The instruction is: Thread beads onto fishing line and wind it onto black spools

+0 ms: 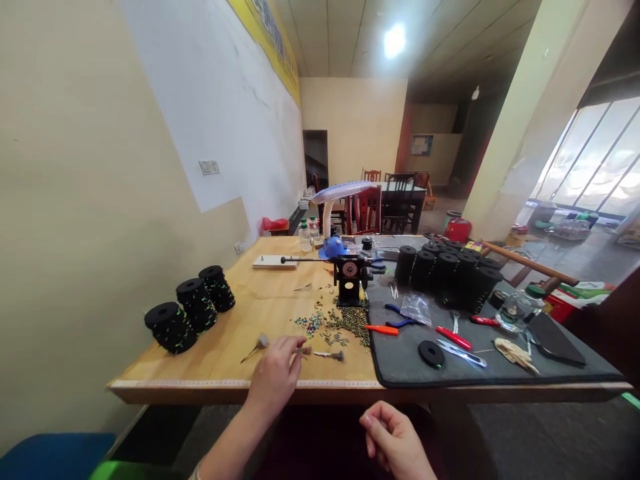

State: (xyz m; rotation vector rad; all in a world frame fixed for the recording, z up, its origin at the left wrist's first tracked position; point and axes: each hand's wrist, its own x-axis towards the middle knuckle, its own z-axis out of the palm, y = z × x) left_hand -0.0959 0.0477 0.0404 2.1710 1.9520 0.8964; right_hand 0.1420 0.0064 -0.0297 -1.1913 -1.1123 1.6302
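My left hand rests at the near edge of the wooden table, fingers pinched round a small tufted piece. Another tufted piece lies just right of it, and a third lies to its left. My right hand hangs below the table edge, fingers curled loosely; what it holds, if anything, is hidden. A scatter of small beads lies in front of a small black winding machine.
Three black spools stand at the left, several more at the back right. A dark mat carries pliers, red-handled tools, scissors and a black disc. A desk lamp stands behind.
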